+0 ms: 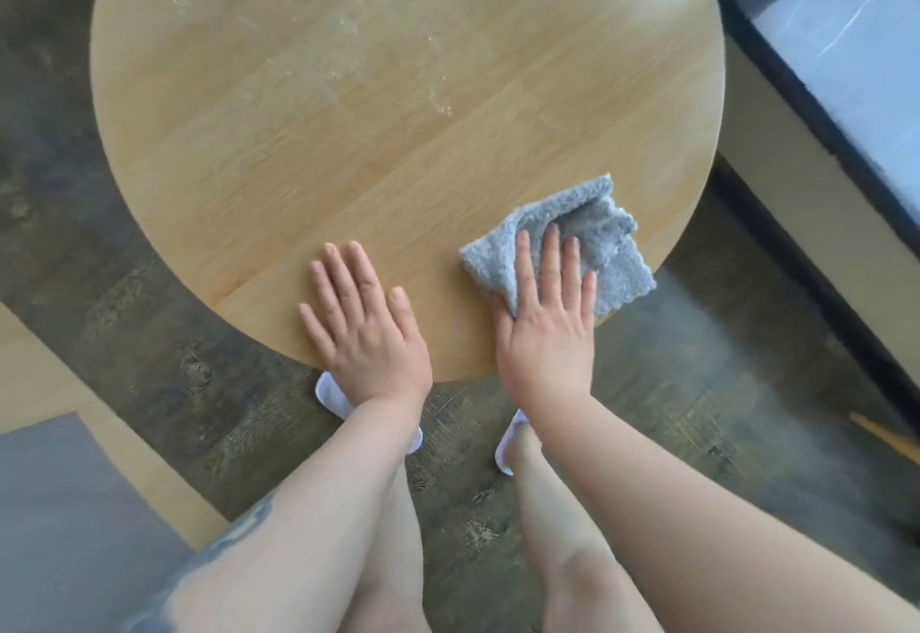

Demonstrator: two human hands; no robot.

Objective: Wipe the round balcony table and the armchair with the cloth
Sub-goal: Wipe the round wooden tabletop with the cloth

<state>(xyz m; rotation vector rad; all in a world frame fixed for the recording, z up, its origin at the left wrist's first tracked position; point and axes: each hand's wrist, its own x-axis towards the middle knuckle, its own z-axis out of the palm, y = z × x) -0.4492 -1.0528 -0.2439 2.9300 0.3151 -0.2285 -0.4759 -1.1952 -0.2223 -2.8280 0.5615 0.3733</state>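
The round wooden table (pixel 378 99) fills the upper middle of the head view, with faint whitish smears across its far half. A grey fluffy cloth (pixel 607 244), loosely folded, lies near the table's front right edge. My right hand (pixel 547 319) presses flat on the cloth's near left part, fingers spread, thumb tucked under its edge. My left hand (pixel 363 323) rests flat on the bare wood to the left of the cloth, holding nothing. An armchair's wooden arm and grey cushion (pixel 64 493) show at the lower left.
Dark wood-grain floor (pixel 174 348) surrounds the table. A dark window frame and sill (pixel 806 99) run along the right side, close to the table's edge. My legs and white slippers (pixel 333 398) stand under the table's near edge.
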